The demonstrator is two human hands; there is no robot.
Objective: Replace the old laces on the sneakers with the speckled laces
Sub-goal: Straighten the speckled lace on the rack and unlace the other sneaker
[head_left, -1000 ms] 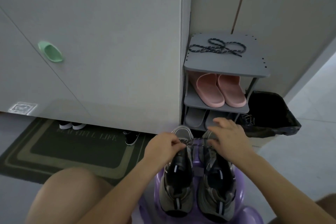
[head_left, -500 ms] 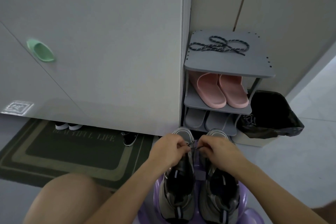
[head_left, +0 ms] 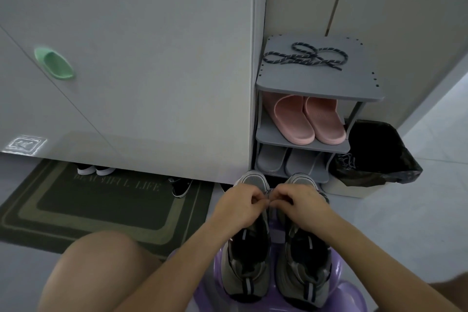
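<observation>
– Pale floor by a grey cupboard [head_left: 152,58], and someone sitting low. Where are the sneakers?

– Both sneakers [head_left: 247,258] stand side by side on a purple stool [head_left: 350,296] between the knees, toes pointing away. The left hand [head_left: 239,208] and right hand [head_left: 301,206] meet just above the toe ends. Each has its fingers curled tight, pinching a thin grey strand between them. I take that strand to be the old lace [head_left: 270,194].

– So which step is this?

– Taking out the old, I'd say. The lowest eyelets are hidden under the knuckles, so I can't tell how much is threaded.

– And the new ones?

– The speckled laces [head_left: 305,57] lie looped on the top shelf of the shoe rack [head_left: 316,90], well apart from the hands, untouched. Pink slippers [head_left: 310,121] sit a shelf below, and a black-lined bin [head_left: 374,149] stands beside the rack.

– Next move?

– Probably drawing the strand clear of the eyelets, one hand steadying the shoe, then a forward reach to the shelf.
</observation>
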